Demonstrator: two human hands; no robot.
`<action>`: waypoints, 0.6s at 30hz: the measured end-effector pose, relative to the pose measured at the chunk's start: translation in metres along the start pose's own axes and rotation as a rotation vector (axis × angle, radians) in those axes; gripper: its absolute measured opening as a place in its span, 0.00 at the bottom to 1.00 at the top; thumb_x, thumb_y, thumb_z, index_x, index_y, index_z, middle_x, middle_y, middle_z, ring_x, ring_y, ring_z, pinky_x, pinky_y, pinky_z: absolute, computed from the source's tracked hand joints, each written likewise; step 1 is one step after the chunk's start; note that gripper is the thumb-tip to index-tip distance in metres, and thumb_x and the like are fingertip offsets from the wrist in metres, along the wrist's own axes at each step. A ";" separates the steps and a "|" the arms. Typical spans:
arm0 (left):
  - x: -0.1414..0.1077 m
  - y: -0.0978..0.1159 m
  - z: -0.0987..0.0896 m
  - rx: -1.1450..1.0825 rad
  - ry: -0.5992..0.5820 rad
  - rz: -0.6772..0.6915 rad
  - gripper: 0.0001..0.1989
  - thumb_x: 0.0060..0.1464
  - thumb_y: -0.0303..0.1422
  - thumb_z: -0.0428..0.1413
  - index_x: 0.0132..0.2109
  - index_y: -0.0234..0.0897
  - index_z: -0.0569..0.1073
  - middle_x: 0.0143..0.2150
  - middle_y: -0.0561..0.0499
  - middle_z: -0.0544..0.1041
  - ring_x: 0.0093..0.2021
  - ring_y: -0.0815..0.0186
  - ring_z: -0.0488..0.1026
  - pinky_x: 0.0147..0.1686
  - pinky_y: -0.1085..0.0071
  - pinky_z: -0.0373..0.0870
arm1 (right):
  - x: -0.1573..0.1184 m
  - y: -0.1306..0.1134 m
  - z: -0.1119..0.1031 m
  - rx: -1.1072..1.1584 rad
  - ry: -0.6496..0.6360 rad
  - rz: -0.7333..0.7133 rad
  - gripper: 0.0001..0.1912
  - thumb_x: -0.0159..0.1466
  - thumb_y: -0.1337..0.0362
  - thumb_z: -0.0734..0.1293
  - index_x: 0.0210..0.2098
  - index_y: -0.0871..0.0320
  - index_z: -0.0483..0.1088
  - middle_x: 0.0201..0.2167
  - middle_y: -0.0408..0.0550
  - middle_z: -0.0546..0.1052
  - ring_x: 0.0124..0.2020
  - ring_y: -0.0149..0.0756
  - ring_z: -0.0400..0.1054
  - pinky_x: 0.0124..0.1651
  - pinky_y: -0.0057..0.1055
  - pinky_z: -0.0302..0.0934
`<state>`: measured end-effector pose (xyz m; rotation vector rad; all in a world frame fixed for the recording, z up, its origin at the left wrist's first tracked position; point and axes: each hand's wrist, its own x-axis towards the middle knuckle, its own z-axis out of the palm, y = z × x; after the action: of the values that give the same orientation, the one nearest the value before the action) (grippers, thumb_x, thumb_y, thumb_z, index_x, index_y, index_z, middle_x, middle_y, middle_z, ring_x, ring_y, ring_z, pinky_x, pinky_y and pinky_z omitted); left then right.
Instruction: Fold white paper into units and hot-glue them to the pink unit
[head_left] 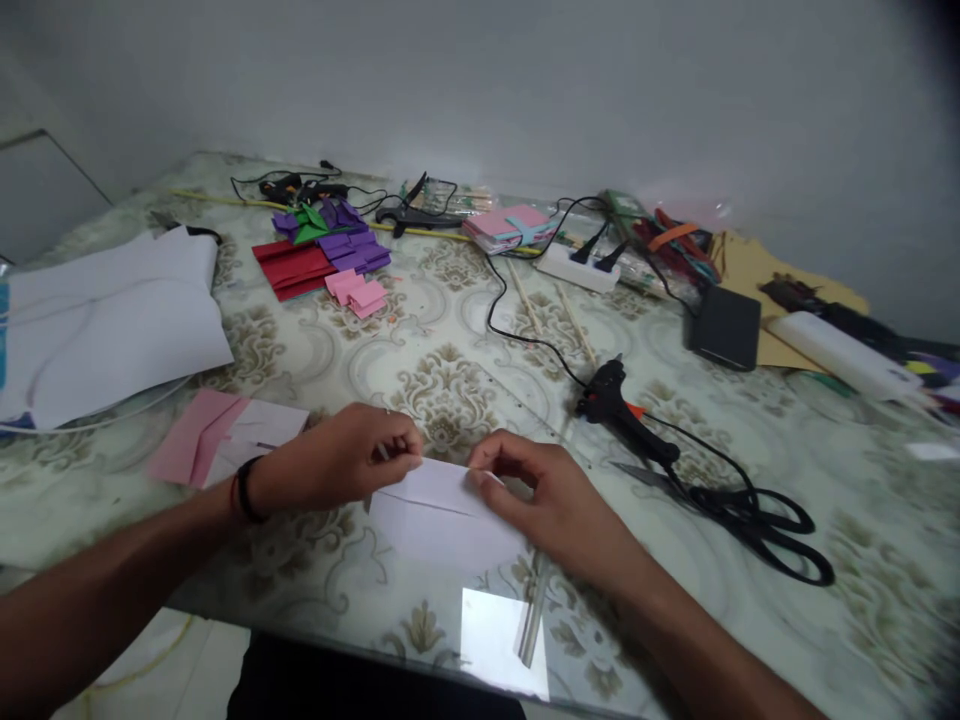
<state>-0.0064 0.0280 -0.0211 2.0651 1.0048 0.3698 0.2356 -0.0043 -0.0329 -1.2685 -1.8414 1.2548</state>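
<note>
A small white sheet of paper (450, 520) with a crease across it lies on the patterned table near its front edge. My left hand (349, 455) pinches the sheet's upper left edge between thumb and forefinger. At the upper right corner, my right hand (544, 490) is closed on the same sheet, thumb on top. Folded pink paper (201, 432) and folded white paper (259, 425) lie beside my left wrist. A clear stick (532, 620) rests below my right hand.
Right of my hands are a black glue gun (619, 405) and black scissors (739, 515). White sheets (112, 320) cover the left side. Folded coloured papers (292, 268), a power strip (577, 266) and a black box (726, 327) sit farther back on the table (420, 350).
</note>
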 end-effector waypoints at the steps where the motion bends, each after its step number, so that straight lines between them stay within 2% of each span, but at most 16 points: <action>1: -0.001 0.002 0.003 0.015 -0.006 0.022 0.05 0.62 0.29 0.56 0.38 0.34 0.77 0.31 0.53 0.79 0.31 0.70 0.74 0.34 0.76 0.65 | 0.000 -0.001 0.001 -0.021 -0.047 -0.005 0.05 0.65 0.63 0.68 0.33 0.56 0.74 0.30 0.43 0.78 0.32 0.33 0.72 0.37 0.28 0.63; 4: -0.003 0.006 0.010 0.005 -0.027 0.049 0.04 0.61 0.28 0.57 0.38 0.33 0.76 0.30 0.53 0.79 0.30 0.70 0.74 0.33 0.76 0.64 | -0.002 -0.004 0.004 -0.078 -0.127 -0.013 0.05 0.68 0.62 0.69 0.36 0.54 0.77 0.31 0.41 0.81 0.32 0.32 0.73 0.36 0.27 0.62; 8: -0.004 0.006 0.011 -0.012 -0.060 0.031 0.05 0.60 0.29 0.57 0.35 0.34 0.77 0.27 0.55 0.79 0.27 0.72 0.72 0.31 0.77 0.62 | -0.004 -0.003 0.003 -0.116 -0.167 0.029 0.08 0.70 0.61 0.67 0.37 0.54 0.77 0.31 0.39 0.81 0.31 0.31 0.71 0.34 0.26 0.60; 13: -0.004 0.010 0.015 0.079 -0.116 0.070 0.07 0.61 0.26 0.55 0.36 0.34 0.78 0.31 0.52 0.80 0.32 0.69 0.73 0.35 0.74 0.62 | -0.006 -0.004 0.002 -0.213 -0.226 -0.011 0.08 0.70 0.63 0.67 0.38 0.54 0.79 0.32 0.40 0.81 0.32 0.31 0.73 0.37 0.27 0.60; 18: -0.005 0.015 0.018 0.051 -0.137 0.083 0.07 0.61 0.25 0.54 0.37 0.33 0.78 0.31 0.52 0.79 0.32 0.69 0.72 0.36 0.73 0.62 | -0.008 -0.006 0.005 -0.140 -0.217 -0.039 0.08 0.69 0.65 0.67 0.37 0.55 0.80 0.30 0.41 0.81 0.30 0.31 0.73 0.34 0.26 0.60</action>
<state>0.0078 0.0093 -0.0211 2.1514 0.8566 0.2433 0.2316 -0.0145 -0.0287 -1.2010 -2.1300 1.3047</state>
